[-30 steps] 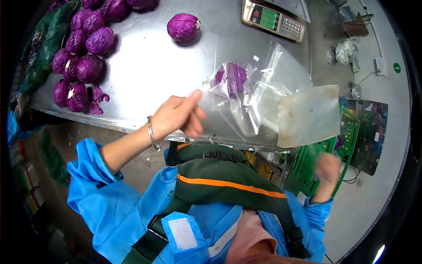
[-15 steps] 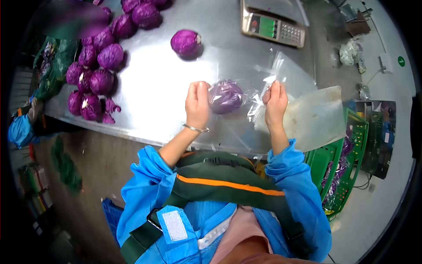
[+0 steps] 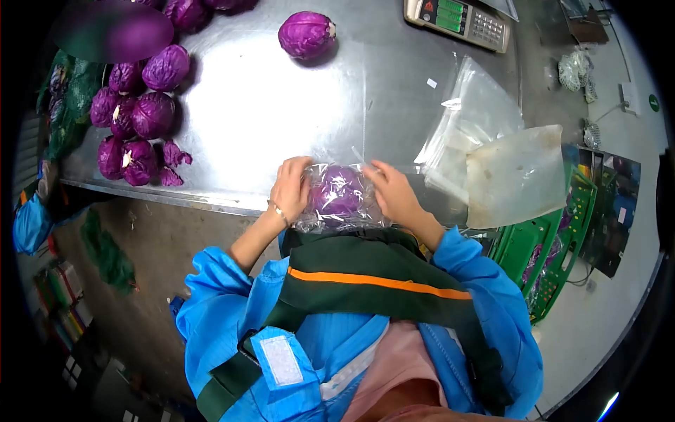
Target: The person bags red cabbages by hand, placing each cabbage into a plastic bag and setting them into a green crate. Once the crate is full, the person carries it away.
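Observation:
A purple cabbage in a clear plastic bag (image 3: 337, 193) rests at the table's near edge, against the front of the apron. My left hand (image 3: 290, 188) grips the bag's left side, with a bracelet at the wrist. On the right side, my right hand (image 3: 394, 193) holds the bag's upper corner between thumb and fingers. A single bare purple cabbage (image 3: 306, 35) sits farther up the table. To the right of my right hand lies a stack of clear bags (image 3: 467, 119), partly under a cloudy plastic sheet (image 3: 517, 176).
Several purple cabbages (image 3: 153, 115) and loose leaves cover the left of the metal table (image 3: 239, 119). A scale (image 3: 460, 21) stands at the back right. Green crates (image 3: 520, 246) are below the right edge; a green net (image 3: 105, 253) lies on the floor at left.
Both hands have come down toward my body with the bagged cabbage, and my right hand has moved left, closer to my left. The plastic is now gathered round the cabbage. The view has shifted.

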Motion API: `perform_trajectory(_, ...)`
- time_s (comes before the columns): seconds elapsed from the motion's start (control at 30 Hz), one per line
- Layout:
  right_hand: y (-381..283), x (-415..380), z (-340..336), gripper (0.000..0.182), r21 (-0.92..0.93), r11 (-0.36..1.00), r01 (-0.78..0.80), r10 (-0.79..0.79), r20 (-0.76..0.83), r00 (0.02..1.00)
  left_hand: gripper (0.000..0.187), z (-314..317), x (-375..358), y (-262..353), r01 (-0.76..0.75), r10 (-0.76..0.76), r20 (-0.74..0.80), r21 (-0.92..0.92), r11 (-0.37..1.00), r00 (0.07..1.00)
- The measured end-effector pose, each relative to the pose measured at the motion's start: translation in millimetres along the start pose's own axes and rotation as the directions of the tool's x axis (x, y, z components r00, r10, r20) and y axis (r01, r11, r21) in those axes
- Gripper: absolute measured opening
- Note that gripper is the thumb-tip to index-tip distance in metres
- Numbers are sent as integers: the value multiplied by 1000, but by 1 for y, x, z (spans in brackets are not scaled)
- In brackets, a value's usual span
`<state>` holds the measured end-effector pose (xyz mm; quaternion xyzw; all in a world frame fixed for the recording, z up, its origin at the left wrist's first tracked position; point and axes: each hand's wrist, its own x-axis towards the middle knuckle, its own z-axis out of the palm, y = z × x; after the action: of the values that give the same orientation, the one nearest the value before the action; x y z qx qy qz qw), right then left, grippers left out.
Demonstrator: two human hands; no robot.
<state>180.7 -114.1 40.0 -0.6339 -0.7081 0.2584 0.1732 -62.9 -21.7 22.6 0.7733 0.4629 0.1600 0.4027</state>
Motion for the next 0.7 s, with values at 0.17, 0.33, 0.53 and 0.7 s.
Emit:
perform_trajectory(0.17, -4, -21, 48, 94, 914, 356, -196, 72, 182, 981, 56, 20, -7, 2, 218, -113, 261, -418, 882, 959)
perform_trajectory(0.33, -25, -67, -28, 77, 832, -553, 45, 204, 82, 976, 49, -28, 15, 143, 184, -111, 470, -112, 976, 876)
perform_trajectory(0.53, 39, -212, -149, 65, 827, -172, 535, 860, -139, 492, 57, 95, 23, 165, -393, 482, 352, -296, 870, 802)
perform_trajectory(0.7, 136, -447, -221, 59, 766, 397, -505, 745, -591, -310, 87, 164, -37, 110, -693, 387, 704, 206, 691, 595)
